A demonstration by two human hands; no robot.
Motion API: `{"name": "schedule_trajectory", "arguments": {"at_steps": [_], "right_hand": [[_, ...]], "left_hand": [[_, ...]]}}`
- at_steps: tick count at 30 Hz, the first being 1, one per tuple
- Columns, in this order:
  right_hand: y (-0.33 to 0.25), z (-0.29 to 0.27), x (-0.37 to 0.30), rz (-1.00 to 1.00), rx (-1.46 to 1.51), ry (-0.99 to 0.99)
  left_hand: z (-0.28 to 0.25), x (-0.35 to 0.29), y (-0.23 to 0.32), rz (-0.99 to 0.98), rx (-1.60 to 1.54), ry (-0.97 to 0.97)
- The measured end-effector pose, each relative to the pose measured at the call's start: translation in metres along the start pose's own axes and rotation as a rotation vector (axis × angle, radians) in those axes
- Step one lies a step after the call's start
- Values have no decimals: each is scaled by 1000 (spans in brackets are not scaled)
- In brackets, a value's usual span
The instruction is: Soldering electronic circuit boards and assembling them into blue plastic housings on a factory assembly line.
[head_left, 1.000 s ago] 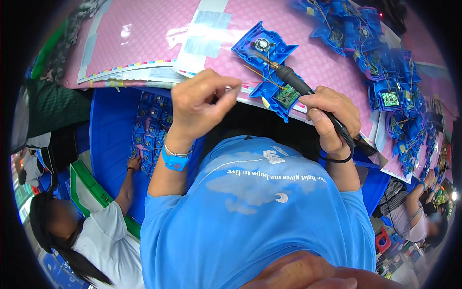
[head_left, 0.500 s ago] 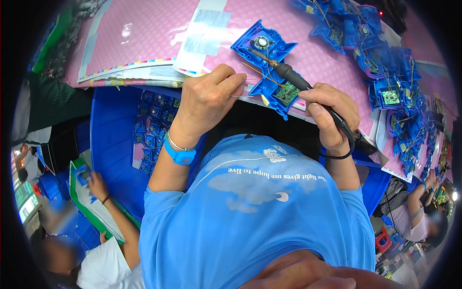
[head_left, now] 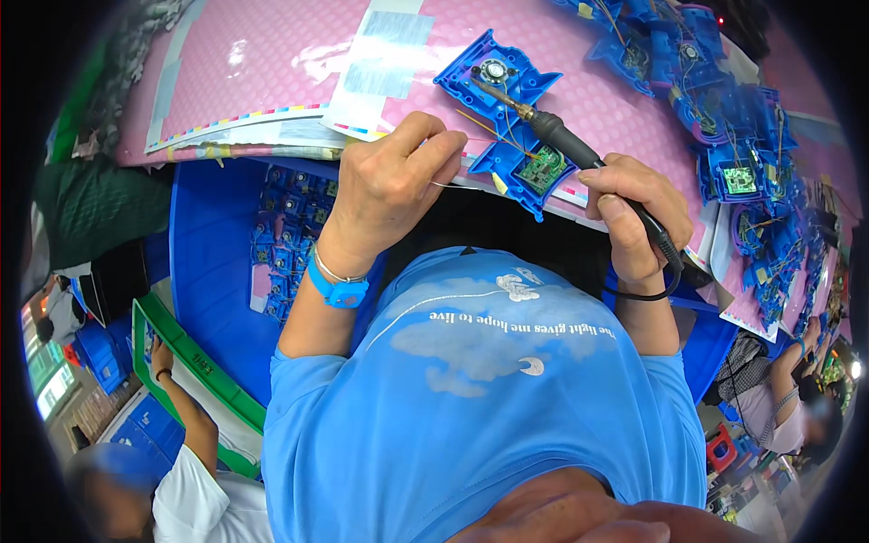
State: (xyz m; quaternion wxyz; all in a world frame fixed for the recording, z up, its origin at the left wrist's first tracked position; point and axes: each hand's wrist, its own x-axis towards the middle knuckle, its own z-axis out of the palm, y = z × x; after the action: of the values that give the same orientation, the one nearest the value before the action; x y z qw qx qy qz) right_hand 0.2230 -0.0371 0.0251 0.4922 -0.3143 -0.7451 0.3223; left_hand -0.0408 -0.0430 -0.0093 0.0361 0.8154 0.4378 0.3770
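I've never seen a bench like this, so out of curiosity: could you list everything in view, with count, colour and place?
work shell: seemingly one, blue, table edge
board: one, green, work shell's near end
speaker: one, silvery, work shell's far end
wires: several, mostly yellow, across work shell
iron: one, black, in right grip
strand: one, pale, at left grip
table: one, pink-covered, top
piled shells: many, blue, right
bin: one, blue, left, holding shells
tray: one, green-rimmed, lower left
co-workers: at least two, pale clothes, both sides
shirt: one, blue, centre
wristband: one, blue, left wrist
grips: two, bare, left pinched, right closed on iron
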Motion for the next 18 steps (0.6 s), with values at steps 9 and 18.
{"name": "schedule_trajectory", "arguments": {"at_steps": [9,18], "right_hand": [[1,0,0,-2,8,-6],[1,2,3,34,0,-25]], "left_hand": [[-2,5,-3,64,28,47],[8,15,-11,152,102,135]]}}
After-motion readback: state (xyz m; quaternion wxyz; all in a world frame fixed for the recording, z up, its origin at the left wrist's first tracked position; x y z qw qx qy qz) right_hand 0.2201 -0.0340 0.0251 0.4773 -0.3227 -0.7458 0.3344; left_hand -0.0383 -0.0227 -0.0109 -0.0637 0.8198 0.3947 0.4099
